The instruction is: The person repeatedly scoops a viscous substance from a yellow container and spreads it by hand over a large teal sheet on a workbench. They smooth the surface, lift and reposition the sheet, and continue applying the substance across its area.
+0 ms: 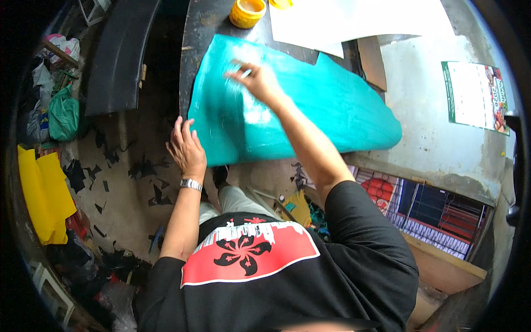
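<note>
A large teal sheet (326, 105) with a glossy, wet-looking surface lies over the dark table and hangs past its near edge. My left hand (187, 148) rests at the sheet's left edge, fingers stretched and apart, with a metal-band watch on the wrist. Over the left part of the sheet, my right hand (255, 82) is bent with its fingers drawn together. Motion smears its fingertips, so anything small in them cannot be made out. Beyond the sheet stands an open yellow jar (247, 13) with tan contents, and beside it lies a yellow lid (281, 4).
White sheets (359, 19) cover the table's far right. A curved black panel (119, 55) stands to the left. Dark scraps (160, 193) litter the floor near yellow material (47, 193) and a green plastic bag (64, 114). A pale wall (420, 94) bounds the right.
</note>
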`<state>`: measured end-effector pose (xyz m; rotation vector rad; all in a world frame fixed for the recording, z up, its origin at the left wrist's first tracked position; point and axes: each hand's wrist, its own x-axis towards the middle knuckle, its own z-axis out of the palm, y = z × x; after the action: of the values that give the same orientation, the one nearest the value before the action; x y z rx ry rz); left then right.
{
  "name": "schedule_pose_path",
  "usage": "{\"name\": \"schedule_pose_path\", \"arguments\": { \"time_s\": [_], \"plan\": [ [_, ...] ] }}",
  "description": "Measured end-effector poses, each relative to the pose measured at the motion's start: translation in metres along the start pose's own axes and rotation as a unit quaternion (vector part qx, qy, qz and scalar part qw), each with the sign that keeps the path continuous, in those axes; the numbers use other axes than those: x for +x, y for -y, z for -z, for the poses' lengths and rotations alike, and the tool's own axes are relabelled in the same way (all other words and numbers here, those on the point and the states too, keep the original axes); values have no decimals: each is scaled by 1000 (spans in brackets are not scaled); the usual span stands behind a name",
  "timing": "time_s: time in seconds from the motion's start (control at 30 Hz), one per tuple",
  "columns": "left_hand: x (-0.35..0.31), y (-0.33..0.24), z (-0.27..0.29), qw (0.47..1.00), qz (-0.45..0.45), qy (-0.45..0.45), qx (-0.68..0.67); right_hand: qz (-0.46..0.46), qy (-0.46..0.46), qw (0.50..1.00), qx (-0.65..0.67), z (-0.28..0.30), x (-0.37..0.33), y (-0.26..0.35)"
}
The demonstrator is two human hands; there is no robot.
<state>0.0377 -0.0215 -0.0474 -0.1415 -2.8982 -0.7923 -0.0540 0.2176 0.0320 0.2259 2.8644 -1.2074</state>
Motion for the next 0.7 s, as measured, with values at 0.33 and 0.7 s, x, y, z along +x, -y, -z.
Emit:
{"name": "schedule_pose_path", "arguments": {
  "time_s": [0.33, 0.7],
  "plan": [
    [-1, -2, 2, 999, 26, 18, 6, -227, 200, 914, -270, 73, 266, -67],
    [0, 3, -5, 999, 28, -13, 22, -187, 95, 930, -301, 72, 288, -50]
  ]
}}
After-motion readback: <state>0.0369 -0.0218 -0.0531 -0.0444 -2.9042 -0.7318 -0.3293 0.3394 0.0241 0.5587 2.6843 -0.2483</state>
